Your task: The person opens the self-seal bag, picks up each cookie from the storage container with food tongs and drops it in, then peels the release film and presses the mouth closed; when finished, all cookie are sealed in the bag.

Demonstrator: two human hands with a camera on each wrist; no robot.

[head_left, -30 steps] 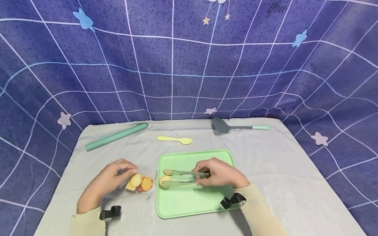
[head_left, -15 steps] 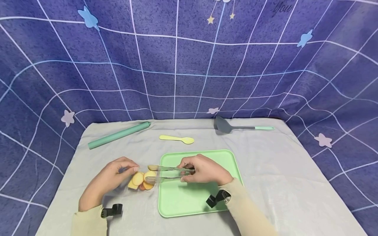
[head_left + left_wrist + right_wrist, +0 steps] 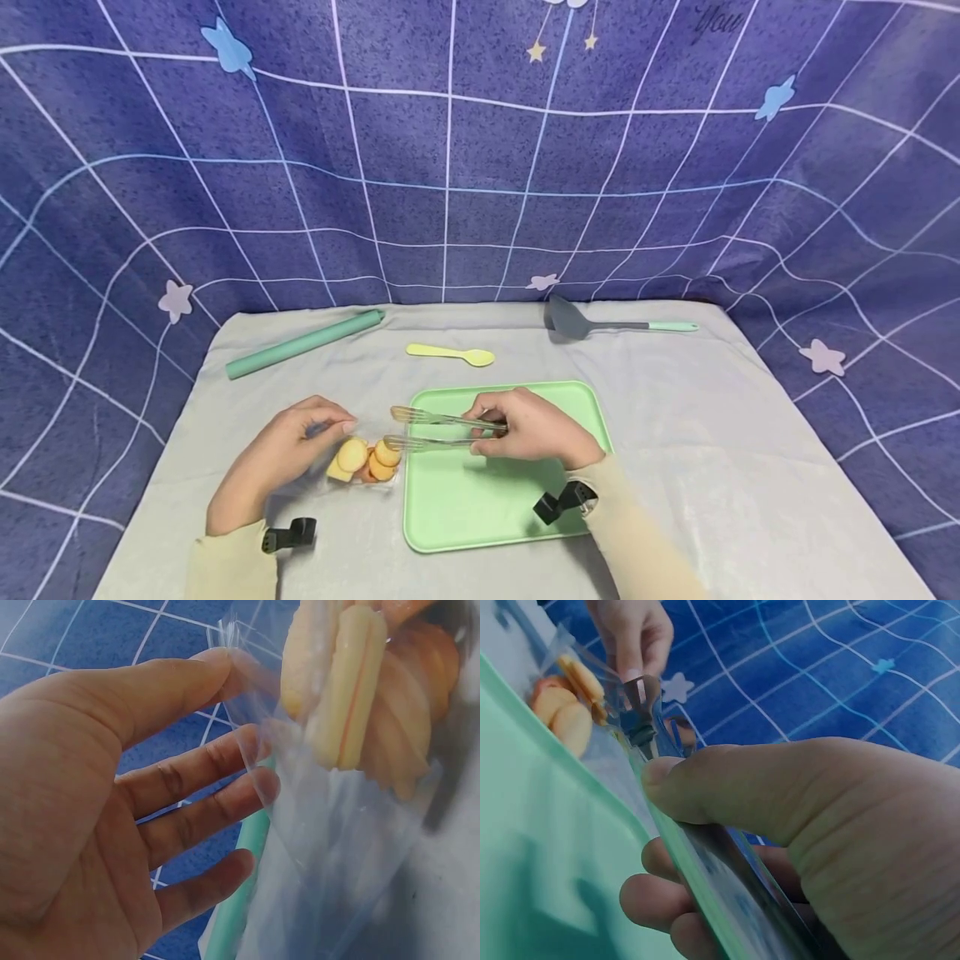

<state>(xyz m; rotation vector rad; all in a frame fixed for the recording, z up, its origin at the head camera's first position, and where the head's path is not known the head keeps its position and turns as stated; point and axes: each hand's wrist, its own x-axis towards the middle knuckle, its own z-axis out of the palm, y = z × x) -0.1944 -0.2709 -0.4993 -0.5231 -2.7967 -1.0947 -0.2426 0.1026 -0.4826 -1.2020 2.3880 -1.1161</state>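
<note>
My left hand pinches the edge of a clear plastic bag between thumb and forefinger, its other fingers spread loosely. Inside the bag are several round biscuits and a pale sandwich biscuit with a thin filling line. My right hand holds metal tongs, thumb on one arm and fingers on the other. The tongs' arms stand apart, their tips pointing left over the tray's left rim and overlapping the bag's right side. No biscuit shows between the tips. Below the tongs lies a light green tray.
Behind the tray lies a yellow spoon. A green rolling pin rests at the back left, and a dark turner with a mint handle at the back right. A blue patterned curtain hangs behind the table.
The tongs moved left from around a biscuit on the tray to over the bag, then parted from that biscuit, now among the others, and drew back slightly. The left hand kept its pinch.
</note>
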